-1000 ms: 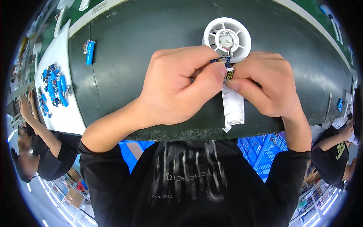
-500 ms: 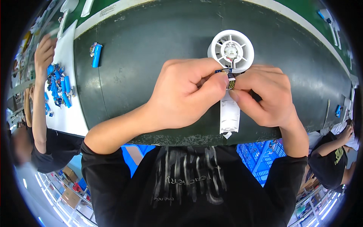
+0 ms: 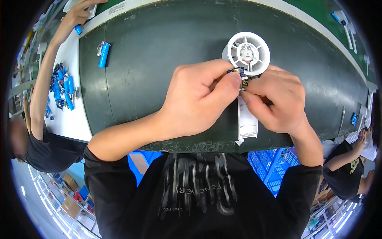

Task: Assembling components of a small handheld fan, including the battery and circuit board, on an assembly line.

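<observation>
A white handheld fan with a round, spoked head lies on the dark green work surface, its open handle shell pointing toward me. Over the joint of head and handle, both hands pinch a small circuit board with a digit display. My left hand grips it from the left between thumb and forefinger, hiding part of it. From the right, my right hand closes thumb and fingers at the display's edge. Short wires show inside the fan head.
One blue battery cell with a board lies at the left. Beyond it, a white surface holds a heap of blue cells, with a co-worker's arm reaching past. Another blue cell is at the far right. Blue crates stand below the edge.
The fan's handle has shifted slightly right, and its head a little too. Both hands keep their pinch on the circuit board, which has tilted slightly. The left co-worker's arm has reached farther away.
</observation>
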`<state>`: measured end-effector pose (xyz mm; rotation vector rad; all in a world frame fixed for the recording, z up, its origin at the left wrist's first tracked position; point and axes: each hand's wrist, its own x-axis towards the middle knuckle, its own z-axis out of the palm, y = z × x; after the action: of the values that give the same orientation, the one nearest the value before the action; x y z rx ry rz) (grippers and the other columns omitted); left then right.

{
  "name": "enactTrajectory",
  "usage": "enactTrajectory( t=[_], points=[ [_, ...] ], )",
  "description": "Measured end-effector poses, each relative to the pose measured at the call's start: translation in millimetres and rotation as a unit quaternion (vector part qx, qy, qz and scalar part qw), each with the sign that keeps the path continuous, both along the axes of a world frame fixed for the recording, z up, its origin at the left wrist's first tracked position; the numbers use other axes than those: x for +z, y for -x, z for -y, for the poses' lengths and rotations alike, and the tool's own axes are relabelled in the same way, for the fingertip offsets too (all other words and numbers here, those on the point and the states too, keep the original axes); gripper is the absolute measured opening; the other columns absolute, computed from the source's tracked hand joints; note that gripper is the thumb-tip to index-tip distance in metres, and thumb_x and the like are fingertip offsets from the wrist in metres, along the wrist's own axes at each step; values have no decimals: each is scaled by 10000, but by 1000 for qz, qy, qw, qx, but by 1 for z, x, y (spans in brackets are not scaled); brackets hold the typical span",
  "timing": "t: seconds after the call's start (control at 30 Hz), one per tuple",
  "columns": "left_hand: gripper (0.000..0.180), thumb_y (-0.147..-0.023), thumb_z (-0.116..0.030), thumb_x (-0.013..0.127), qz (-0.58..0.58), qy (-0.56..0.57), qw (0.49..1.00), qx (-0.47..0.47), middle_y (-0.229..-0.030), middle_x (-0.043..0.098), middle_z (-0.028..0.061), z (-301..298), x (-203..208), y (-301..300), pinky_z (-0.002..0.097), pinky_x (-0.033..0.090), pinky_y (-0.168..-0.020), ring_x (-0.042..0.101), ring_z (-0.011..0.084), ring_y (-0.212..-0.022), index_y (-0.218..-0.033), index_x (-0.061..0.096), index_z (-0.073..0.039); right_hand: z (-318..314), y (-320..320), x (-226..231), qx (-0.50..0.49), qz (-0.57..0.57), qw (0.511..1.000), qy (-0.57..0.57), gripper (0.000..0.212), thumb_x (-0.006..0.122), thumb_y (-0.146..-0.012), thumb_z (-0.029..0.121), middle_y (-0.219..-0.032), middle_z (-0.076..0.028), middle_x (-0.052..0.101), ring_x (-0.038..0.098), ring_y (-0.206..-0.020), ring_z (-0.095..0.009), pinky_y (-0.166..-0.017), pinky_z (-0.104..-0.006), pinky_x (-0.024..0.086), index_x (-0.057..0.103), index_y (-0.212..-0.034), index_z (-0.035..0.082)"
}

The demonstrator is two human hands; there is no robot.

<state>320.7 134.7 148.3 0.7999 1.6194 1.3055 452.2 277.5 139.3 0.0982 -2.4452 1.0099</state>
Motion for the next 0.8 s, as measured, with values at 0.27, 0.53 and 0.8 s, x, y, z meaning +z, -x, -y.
enactTrajectory(
  t=[0.27,0.53,0.8],
  points=[
    [122,-851,-87,595,-123,-103,987,-19,-599,532,87,-1,-2,6,316,395,-477,486,179,-491,-782,603,13,-3,-3,10,0,96,992,76,87,693,-753,61,-650,-57,587,568,-570,-256,-539,-344,439,609,-777,61],
    [122,-844,-95,602,-96,-62,992,-54,-573,526,79,-4,4,10,302,392,-475,479,154,-488,-789,612,13,-10,-6,10,21,94,995,38,113,705,-746,55,-625,-81,586,565,-549,-246,-524,-318,433,616,-800,11],
    [152,-867,-127,590,-34,-28,996,-82,-553,516,56,-5,5,10,278,389,-478,463,109,-496,-807,621,10,-11,-9,8,41,79,995,49,109,698,-748,46,-629,-84,580,556,-533,-245,-496,-326,416,607,-797,11]
  ],
)
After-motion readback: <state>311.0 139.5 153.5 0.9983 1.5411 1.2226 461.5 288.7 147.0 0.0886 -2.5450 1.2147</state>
